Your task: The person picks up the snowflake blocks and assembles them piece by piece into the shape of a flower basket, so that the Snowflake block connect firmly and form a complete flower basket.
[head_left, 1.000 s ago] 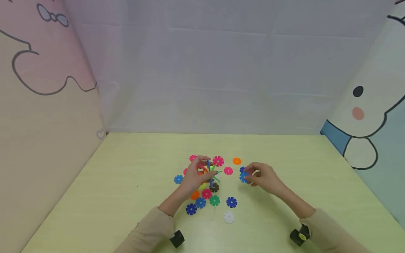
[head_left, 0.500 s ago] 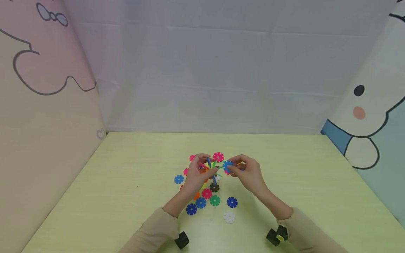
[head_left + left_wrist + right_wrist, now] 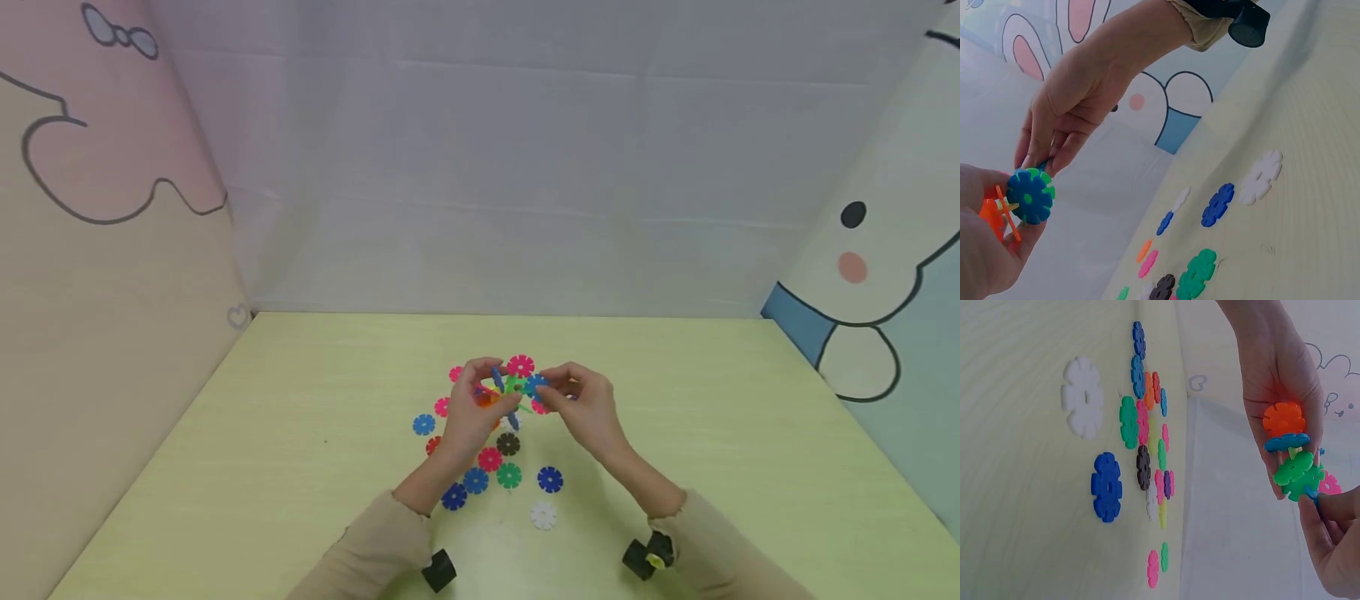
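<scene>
My left hand (image 3: 468, 421) holds a cluster of joined, notched plastic snowflake discs above the table. In the right wrist view the cluster shows an orange disc (image 3: 1284, 417), a blue disc (image 3: 1286, 442) seen edge-on and green discs (image 3: 1294, 467). Between the thumb and fingers of my right hand (image 3: 588, 408) is a lighter blue snowflake disc (image 3: 535, 385), pinched at the cluster's right side against a green disc. Whether its notch sits in the green one is hidden by the fingertips. A pink disc (image 3: 521, 366) appears just beyond the cluster.
Loose snowflake discs lie on the pale table (image 3: 337, 517) under and in front of the hands, among them a white one (image 3: 543, 516), a dark blue one (image 3: 550, 480), a green one (image 3: 509, 476) and a black one (image 3: 507, 444). A white backdrop (image 3: 487, 208) stands behind.
My right hand has come leftward from the right side with the blue disc, which now meets the cluster. The left hand has shifted slightly right and away, still holding the cluster.
</scene>
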{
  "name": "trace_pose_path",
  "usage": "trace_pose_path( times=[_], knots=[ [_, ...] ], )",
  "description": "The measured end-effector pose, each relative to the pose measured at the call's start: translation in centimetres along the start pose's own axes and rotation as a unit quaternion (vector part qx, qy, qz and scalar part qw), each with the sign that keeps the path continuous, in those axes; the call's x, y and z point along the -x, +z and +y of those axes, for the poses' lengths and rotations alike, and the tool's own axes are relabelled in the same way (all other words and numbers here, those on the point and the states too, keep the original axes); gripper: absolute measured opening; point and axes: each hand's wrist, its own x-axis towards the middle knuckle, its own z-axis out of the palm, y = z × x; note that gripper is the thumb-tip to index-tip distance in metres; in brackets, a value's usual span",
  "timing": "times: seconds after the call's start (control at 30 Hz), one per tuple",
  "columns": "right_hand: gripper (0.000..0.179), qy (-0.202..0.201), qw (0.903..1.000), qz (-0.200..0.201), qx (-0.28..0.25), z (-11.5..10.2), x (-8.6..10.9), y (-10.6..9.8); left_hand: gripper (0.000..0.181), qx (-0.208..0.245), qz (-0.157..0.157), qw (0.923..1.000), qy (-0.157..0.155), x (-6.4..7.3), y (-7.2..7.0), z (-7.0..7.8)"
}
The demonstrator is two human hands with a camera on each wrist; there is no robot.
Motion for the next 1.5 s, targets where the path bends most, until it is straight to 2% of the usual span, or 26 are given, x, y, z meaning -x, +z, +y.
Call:
trace_pose_path(
  times=[0.1,0.2,0.27,0.33,0.4,0.5,0.63,0.7,0.83,0.97,1.1,1.17,1.33,1.43,1.5],
  knots=[
    [0.016,-0.02,0.9993,-0.026,0.02,0.4,-0.3,-0.5,0.054,-0.038,-0.063,0.9973,-0.004,0.1,-0.6,0.0],
    [0.017,-0.028,0.9975,-0.055,0.035,0.9,-0.6,-1.0,0.059,-0.054,-0.133,0.9896,-0.004,-0.1,-1.3,-0.1],
    [0.017,-0.026,0.996,-0.077,0.037,1.2,-0.7,-1.2,0.06,-0.059,-0.163,0.9849,0.002,-0.2,-1.6,-0.3],
    [0.018,-0.029,0.9937,-0.1,0.04,0.9,-0.6,-1.4,0.061,-0.059,-0.175,0.9828,0.003,-0.2,-1.8,-0.7],
    [0.02,-0.032,0.9904,-0.125,0.05,0.5,-0.6,-1.7,0.061,-0.063,-0.167,0.9839,0.002,-0.4,-1.8,-1.6],
    [0.021,-0.037,0.9835,-0.151,0.093,1.1,-1.2,-2.9,0.059,-0.071,-0.132,0.9886,-0.003,-0.9,-2.1,-3.4],
    [0.02,-0.027,0.966,-0.172,0.191,4.4,-2.5,-5.5,0.056,-0.082,-0.086,0.9929,-0.005,-1.4,-2.9,-4.9],
    [0.021,-0.006,0.9541,-0.188,0.233,5.8,-2.8,-6.6,0.055,-0.081,-0.068,0.9944,-0.008,-1.4,-3.2,-5.0],
    [0.026,0.068,0.9353,-0.218,0.27,7.9,-2.8,-7.7,0.055,-0.081,-0.053,0.9952,-0.012,-1.4,-3.5,-5.1],
    [0.026,0.103,0.9291,-0.23,0.271,8.6,-2.6,-7.7,0.056,-0.086,-0.056,0.9947,-0.012,-1.3,-3.5,-5.1],
    [0.02,0.076,0.9365,-0.224,0.259,7.9,-2.1,-7.3,0.056,-0.083,-0.054,0.995,-0.012,-1.3,-3.3,-5.1],
    [0.017,0.059,0.9466,-0.212,0.235,7.1,-1.6,-6.7,0.056,-0.078,-0.049,0.9957,-0.013,-1.2,-3.2,-5.0],
    [0.021,0.04,0.9826,-0.158,0.089,3.6,-0.1,-3.9,0.056,-0.059,-0.031,0.9978,-0.002,-0.9,-2.6,-4.5],
    [0.024,0.038,0.9919,-0.12,0.021,1.5,0.6,-2.2,0.056,-0.05,-0.02,0.9985,0.002,-0.6,-2.1,-4.3],
    [0.023,0.041,0.9944,-0.097,0.007,0.6,0.9,-1.3,0.056,-0.047,-0.015,0.9987,0.006,-0.5,-1.8,-4.1]
  ],
)
